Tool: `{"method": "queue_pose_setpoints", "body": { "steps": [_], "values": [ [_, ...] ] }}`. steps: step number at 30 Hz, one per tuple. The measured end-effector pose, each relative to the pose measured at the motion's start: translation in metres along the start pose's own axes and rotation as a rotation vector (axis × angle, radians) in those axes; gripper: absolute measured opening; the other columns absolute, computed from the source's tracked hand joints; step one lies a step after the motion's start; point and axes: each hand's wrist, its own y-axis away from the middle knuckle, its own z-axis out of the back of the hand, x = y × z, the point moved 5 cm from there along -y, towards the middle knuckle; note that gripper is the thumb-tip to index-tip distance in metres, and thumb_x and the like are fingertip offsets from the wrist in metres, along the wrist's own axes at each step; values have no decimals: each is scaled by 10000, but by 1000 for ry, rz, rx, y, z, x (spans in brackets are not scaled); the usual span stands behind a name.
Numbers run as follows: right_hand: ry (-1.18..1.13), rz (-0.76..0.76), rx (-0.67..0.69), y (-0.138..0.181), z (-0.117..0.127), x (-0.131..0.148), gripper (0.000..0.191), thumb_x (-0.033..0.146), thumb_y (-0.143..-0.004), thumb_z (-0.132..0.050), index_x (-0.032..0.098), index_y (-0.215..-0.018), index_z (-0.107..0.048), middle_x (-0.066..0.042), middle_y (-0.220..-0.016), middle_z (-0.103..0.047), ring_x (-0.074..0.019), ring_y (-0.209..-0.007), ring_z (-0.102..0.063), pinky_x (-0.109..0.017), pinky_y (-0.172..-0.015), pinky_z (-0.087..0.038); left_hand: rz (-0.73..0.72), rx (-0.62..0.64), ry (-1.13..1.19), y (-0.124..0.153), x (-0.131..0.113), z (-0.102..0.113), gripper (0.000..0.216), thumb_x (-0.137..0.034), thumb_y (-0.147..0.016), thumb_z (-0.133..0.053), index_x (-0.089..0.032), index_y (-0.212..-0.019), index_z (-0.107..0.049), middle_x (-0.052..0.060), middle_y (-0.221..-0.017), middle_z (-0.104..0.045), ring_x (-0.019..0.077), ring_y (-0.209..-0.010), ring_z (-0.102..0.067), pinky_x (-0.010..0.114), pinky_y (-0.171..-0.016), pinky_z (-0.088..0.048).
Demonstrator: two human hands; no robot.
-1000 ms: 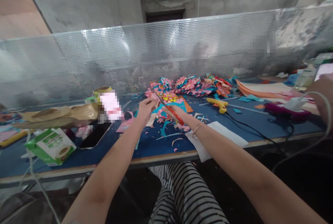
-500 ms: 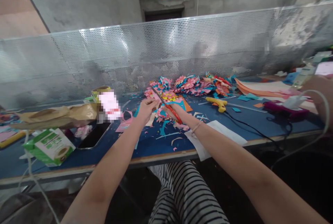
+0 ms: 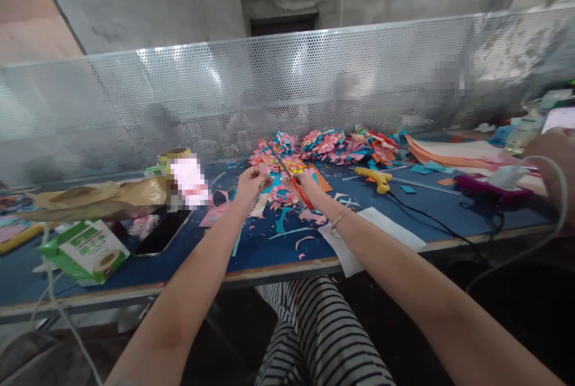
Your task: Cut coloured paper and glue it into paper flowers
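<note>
In my right hand (image 3: 309, 188) I grip a pair of red-handled scissors (image 3: 302, 192), the dark blades pointing up and to the left. My left hand (image 3: 253, 185) pinches a small piece of pink paper (image 3: 265, 172), a little to the left of the blades and apart from them. Behind both hands lie pink and blue paper flowers (image 3: 321, 145) in a heap. Paper scraps (image 3: 287, 224) are scattered on the blue tabletop (image 3: 265, 254) below my hands, and a white sheet (image 3: 372, 233) lies under my right forearm.
A yellow glue gun (image 3: 376, 178) with a black cord lies to the right, near a purple power strip (image 3: 494, 188). On the left are a lit phone (image 3: 191, 182), a green-and-white box (image 3: 87, 253) and brown paper (image 3: 103, 197). A perforated metal panel (image 3: 269, 84) borders the back. Another person's hand (image 3: 550, 158) is at far right.
My left hand has drawn slightly left with the pink paper, and the scissors have shifted a little right. A gap now shows between paper and blades.
</note>
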Motion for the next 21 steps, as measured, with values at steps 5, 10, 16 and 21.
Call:
{"method": "queue_pose_setpoints", "body": {
  "steps": [5,10,16,21],
  "values": [
    [-215,195,-25,-3,-8,-2,419,592,-690,-539,198,-636,-406,37,-565,-405,-98,-538,-372,-246,-518,-304,-189,-18,-550,6,-7,-3,119,-158,-597,-609,-180,-580,-494,-36,-560,-509,121,-565,-523,270,-610,-433],
    [-443,206,10,-9,-17,-8,491,622,-626,-613,218,-645,-332,65,-557,-317,-76,-510,-310,-236,-478,-290,-356,19,-890,9,-8,-12,137,-84,-598,-550,-190,-579,-466,-28,-595,-528,130,-631,-519,248,-620,-392],
    [-357,210,-26,-8,-12,-7,486,603,-629,-632,207,-591,-353,60,-519,-331,-72,-508,-300,-230,-468,-266,-361,83,-1106,7,-4,-13,134,-109,-621,-549,-199,-605,-449,-18,-600,-505,144,-616,-496,263,-591,-351],
    [-408,221,10,-8,-15,-8,425,572,-660,-603,178,-621,-448,47,-539,-411,-70,-498,-349,-221,-464,-295,-409,137,-1334,11,-10,-18,93,-103,-684,-517,-191,-661,-496,36,-718,-544,178,-721,-531,285,-639,-364]
  ]
}}
